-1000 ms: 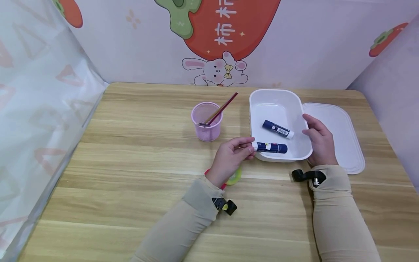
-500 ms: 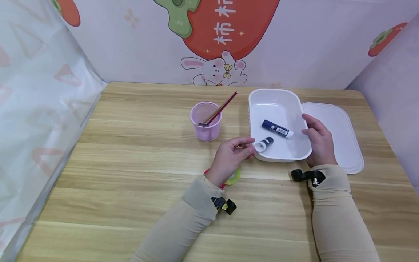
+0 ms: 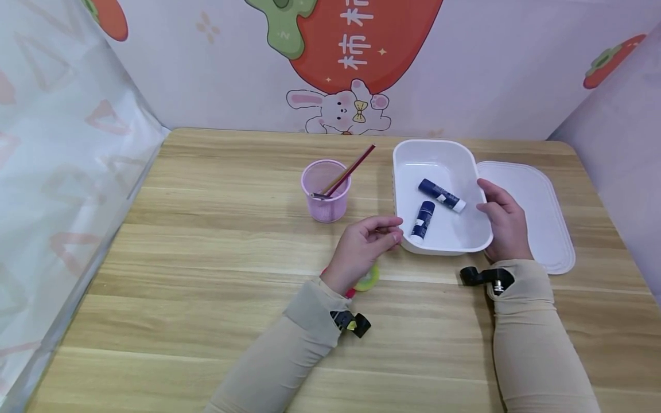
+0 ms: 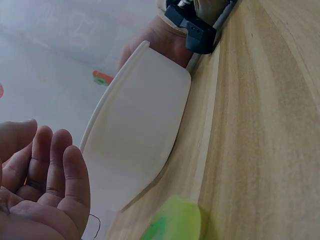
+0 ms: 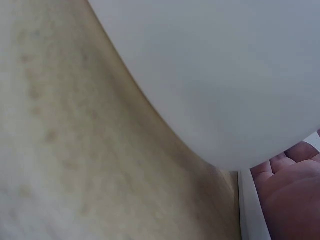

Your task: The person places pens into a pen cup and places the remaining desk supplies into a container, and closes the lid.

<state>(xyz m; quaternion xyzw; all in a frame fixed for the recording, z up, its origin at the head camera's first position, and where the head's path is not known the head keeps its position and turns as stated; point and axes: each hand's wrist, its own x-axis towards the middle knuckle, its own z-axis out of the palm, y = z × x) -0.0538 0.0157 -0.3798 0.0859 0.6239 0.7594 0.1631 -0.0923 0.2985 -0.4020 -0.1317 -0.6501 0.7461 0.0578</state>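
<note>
Two dark blue glue sticks with white ends lie in a white plastic box [image 3: 438,150]. One glue stick [image 3: 422,220] is near the box's left front corner; the other glue stick [image 3: 442,195] is slanted behind it. My left hand [image 3: 364,252] hovers at that corner, its fingers loosely bent and nothing in them. In the left wrist view, the left hand [image 4: 47,185] shows its palm beside the box wall [image 4: 140,115]. My right hand [image 3: 506,226] holds the box by its right side, fingers at the rim. The right wrist view shows part of its palm [image 5: 295,200] beside the box.
Left of the box stands a pink cup [image 3: 329,212] with pencils [image 3: 353,167] leaning in it. Behind my right hand lies a white lid [image 3: 544,218]. A yellow-green ring-shaped item [image 3: 369,279] and something red are partly under my left wrist.
My left hand has let go of a glue stick, which dropped into the box. The other glue stick shifted and rolled slightly. My right hand stays at the box.
</note>
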